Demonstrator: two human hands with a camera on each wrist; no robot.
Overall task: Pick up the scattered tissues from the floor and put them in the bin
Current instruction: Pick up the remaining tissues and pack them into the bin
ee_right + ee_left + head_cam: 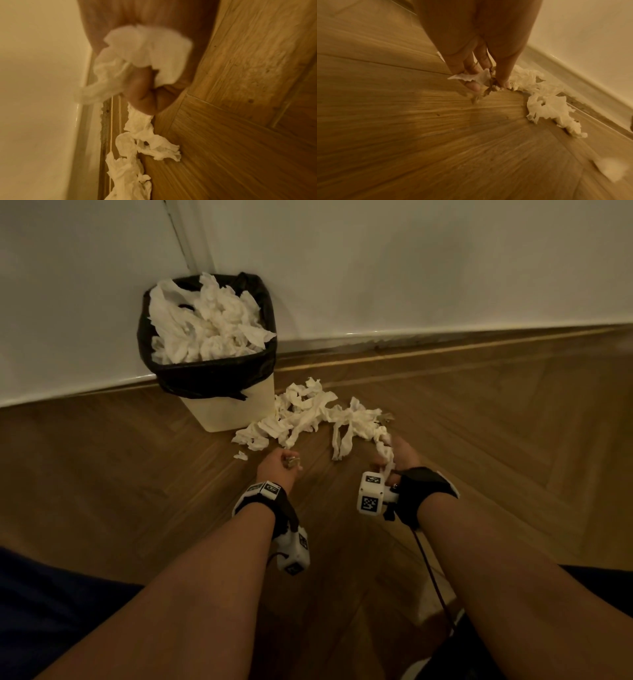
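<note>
Head view: bin [239, 409], black liner heaped with white paper, standing far left against the wall [411, 268]; tissues [308, 419] strewn on the wood floor [513, 422] just right of it. Left hand [279, 469] low over the near edge of the litter, fingers curled on a small scrap [293, 463]. Right hand [402, 460] at the right end of the trail, closed round a long strand.

Left wrist view: fingertips [473, 86] pinching a torn scrap [471, 77] together with some brownish bits, more tissues [551, 108] lying beyond, near the skirting board [573, 75].

Right wrist view: blurred; right hand [147, 94] fisted round a wad [147, 51], a twisted tail [145, 135] trailing down to the floor.

Best done by bunching the trailing strand into the fist before lifting, so nothing tears or drags loose; then pressing it well down, the bin looking close to full.

Herringbone boards, pale wall, dim warm light; chipped edge along the skirting.
</note>
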